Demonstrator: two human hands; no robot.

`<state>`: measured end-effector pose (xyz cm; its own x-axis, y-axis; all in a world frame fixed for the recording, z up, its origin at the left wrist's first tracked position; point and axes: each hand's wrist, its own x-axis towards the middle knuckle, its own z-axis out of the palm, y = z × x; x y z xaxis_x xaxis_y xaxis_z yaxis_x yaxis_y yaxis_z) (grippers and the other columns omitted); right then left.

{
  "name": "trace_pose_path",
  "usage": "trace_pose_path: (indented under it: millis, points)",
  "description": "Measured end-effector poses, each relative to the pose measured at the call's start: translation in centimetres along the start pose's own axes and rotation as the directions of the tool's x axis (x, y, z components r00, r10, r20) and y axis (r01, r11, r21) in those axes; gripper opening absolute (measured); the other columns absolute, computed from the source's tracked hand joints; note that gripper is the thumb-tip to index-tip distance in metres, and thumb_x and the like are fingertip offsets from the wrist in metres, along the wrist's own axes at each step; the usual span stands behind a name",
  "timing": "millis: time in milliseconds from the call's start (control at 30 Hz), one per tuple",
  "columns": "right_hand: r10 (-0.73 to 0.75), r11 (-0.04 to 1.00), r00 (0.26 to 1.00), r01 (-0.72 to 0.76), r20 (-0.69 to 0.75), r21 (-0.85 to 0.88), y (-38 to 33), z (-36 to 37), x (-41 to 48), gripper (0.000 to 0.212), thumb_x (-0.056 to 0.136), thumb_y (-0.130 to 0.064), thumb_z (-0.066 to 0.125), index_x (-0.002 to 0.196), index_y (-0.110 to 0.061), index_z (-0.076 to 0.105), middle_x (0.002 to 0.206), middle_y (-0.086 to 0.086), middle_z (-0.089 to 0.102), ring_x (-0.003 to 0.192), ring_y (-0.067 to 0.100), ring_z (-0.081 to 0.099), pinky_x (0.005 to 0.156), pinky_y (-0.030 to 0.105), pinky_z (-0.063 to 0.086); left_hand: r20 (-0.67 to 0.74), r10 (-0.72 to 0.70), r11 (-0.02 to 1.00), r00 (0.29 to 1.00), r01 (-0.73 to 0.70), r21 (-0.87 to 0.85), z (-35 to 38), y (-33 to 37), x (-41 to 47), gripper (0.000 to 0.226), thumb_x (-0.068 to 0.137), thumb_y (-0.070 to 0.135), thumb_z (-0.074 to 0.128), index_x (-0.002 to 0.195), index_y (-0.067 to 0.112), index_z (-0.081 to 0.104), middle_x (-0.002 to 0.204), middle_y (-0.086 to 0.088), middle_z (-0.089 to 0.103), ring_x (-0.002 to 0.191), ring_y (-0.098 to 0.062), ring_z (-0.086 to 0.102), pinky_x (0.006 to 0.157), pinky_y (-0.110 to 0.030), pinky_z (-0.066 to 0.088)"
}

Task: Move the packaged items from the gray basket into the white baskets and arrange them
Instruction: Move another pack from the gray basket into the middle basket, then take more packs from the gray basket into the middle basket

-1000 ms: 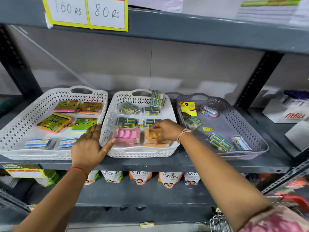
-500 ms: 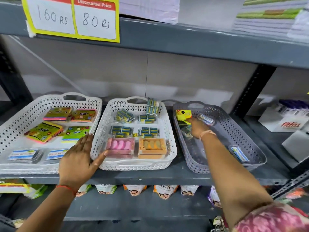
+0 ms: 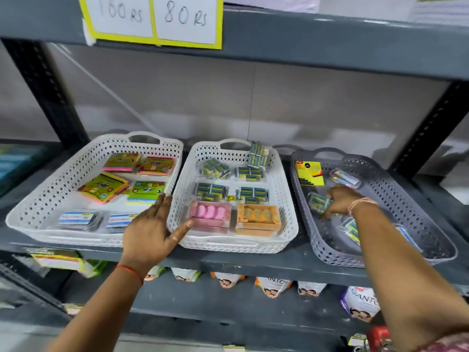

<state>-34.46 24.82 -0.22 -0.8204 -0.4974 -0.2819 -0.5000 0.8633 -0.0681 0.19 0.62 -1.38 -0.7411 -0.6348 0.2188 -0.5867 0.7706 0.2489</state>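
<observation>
Since half a second ago the right hand (image 3: 341, 200) has slid nearer along the gray basket (image 3: 396, 196) floor and now curls over a clear-wrapped blue-green packet (image 3: 317, 201); whether it has pinched it yet cannot be told. The left hand (image 3: 152, 232) rests open and flat against the middle white basket (image 3: 288, 219). The packet looks light, its film slippery, so pinching its edges should hold best

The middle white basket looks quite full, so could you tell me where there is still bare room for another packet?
In the middle white basket, only thin strips between packs are bare. The left white basket has open floor left of the yellow-green pack. The right hand is in the gray basket.
</observation>
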Motion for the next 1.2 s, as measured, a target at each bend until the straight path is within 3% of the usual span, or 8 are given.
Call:
trace_pose_path:
  millis: [200, 333, 533, 667, 767, 900, 1000, 1200]
  points:
    - [0.018, 0.993, 0.956, 0.018, -0.294, 0.119, -0.8, -4.6, -1.8, 0.049, 0.056, -0.021, 0.084, 0.096, 0.0, 0.065, 0.104, 0.024, 0.067, 0.081, 0.029, 0.061, 0.062, 0.026, 0.046, 0.003, 0.129, 0.987, 0.992, -0.128, -0.096, -1.9, -1.4, 1.6, 0.109, 0.061, 0.088, 0.012, 0.127, 0.008, 0.047, 0.124, -0.019, 0.059, 0.116, -0.034, 0.051, 0.104, -0.045, 0.036]
    - [-0.179, 0.967, 0.876, 0.24, -0.447, 0.083, -6.3, -6.9, -2.8, 0.064, 0.057, -0.029, 0.085, 0.111, -0.004, 0.062, 0.114, 0.021, 0.061, 0.102, 0.032, 0.057, 0.082, 0.03, 0.045, -0.026, 0.14, 0.948, 0.99, -0.142, -0.285, -1.7, -1.4, 2.1, 0.112, 0.056, 0.089, 0.026, 0.134, 0.01, 0.037, 0.125, -0.015, 0.048, 0.12, -0.028, 0.042, 0.104, -0.036, 0.034]
    - [-0.474, 0.821, 0.835, 0.534, -0.281, 0.202, -18.8, -4.9, -1.9, 0.072, 0.061, -0.03, 0.084, 0.124, -0.01, 0.056, 0.128, 0.012, 0.057, 0.114, 0.026, 0.054, 0.095, 0.028, 0.043, 0.056, 0.175, 0.929, 0.983, -0.146, -0.34, -0.6, -2.1, 2.6, 0.119, 0.05, 0.089, 0.037, 0.139, 0.011, 0.026, 0.147, -0.01, 0.033, 0.137, -0.019, 0.027, 0.109, -0.023, 0.02]
    - [-0.508, 0.813, 0.856, 0.514, -0.099, 0.274, -24.0, -1.2, 0.6, 0.075, 0.062, -0.027, 0.084, 0.127, -0.009, 0.053, 0.133, 0.011, 0.054, 0.119, 0.026, 0.052, 0.101, 0.029, 0.042, -0.04, 0.259, 0.897, 0.965, -0.256, -0.359, -0.3, -1.9, 2.6, 0.106, 0.058, 0.083, 0.042, 0.13, 0.006, 0.039, 0.133, -0.015, 0.048, 0.122, -0.008, 0.029, 0.093, 0.006, 0.004]
    - [-0.496, 0.85, 0.868, 0.485, 0.002, 0.208, -25.4, 1.4, 2.1, 0.07, 0.065, -0.021, 0.082, 0.128, -0.008, 0.052, 0.136, 0.012, 0.053, 0.12, 0.027, 0.052, 0.1, 0.029, 0.043, -0.085, 0.294, 0.879, 0.952, -0.304, -0.368, -0.2, -2.2, 2.8, 0.102, 0.06, 0.082, 0.042, 0.128, 0.006, 0.041, 0.13, -0.016, 0.051, 0.119, -0.006, 0.026, 0.089, 0.012, 0.0]
    - [-0.482, 0.862, 0.875, 0.465, 0.047, 0.2, -25.7, 2.7, 2.9, 0.067, 0.068, -0.013, 0.078, 0.13, -0.009, 0.05, 0.134, 0.013, 0.054, 0.114, 0.027, 0.057, 0.089, 0.027, 0.046, -0.082, 0.275, 0.885, 0.958, -0.286, -0.368, 0.1, -2.2, 2.9, 0.104, 0.058, 0.083, 0.041, 0.13, 0.009, 0.038, 0.133, -0.012, 0.048, 0.123, -0.007, 0.026, 0.091, 0.007, 0.002]
    - [-0.5, 0.852, 0.866, 0.489, 0.015, 0.186, -25.3, 2.3, 2.1, 0.077, 0.068, -0.018, 0.079, 0.136, -0.009, 0.043, 0.141, 0.014, 0.048, 0.122, 0.029, 0.051, 0.1, 0.031, 0.043, -0.032, 0.228, 0.915, 0.973, -0.225, -0.336, 0.2, -2.2, 2.9, 0.111, 0.054, 0.088, 0.035, 0.133, 0.011, 0.035, 0.139, -0.01, 0.044, 0.132, -0.017, 0.032, 0.101, -0.009, 0.015]
    - [-0.439, 0.766, 0.85, 0.524, -0.291, 0.374, -19.2, 1.4, -2.1, 0.069, 0.072, -0.022, 0.078, 0.133, -0.01, 0.048, 0.139, 0.012, 0.048, 0.128, 0.026, 0.043, 0.103, 0.024, 0.034, 0.017, 0.213, 0.96, 0.977, -0.206, -0.19, -0.5, -1.5, 2.2, 0.118, 0.056, 0.091, 0.015, 0.135, 0.005, 0.034, 0.143, -0.016, 0.04, 0.136, -0.027, 0.032, 0.108, -0.037, 0.031]
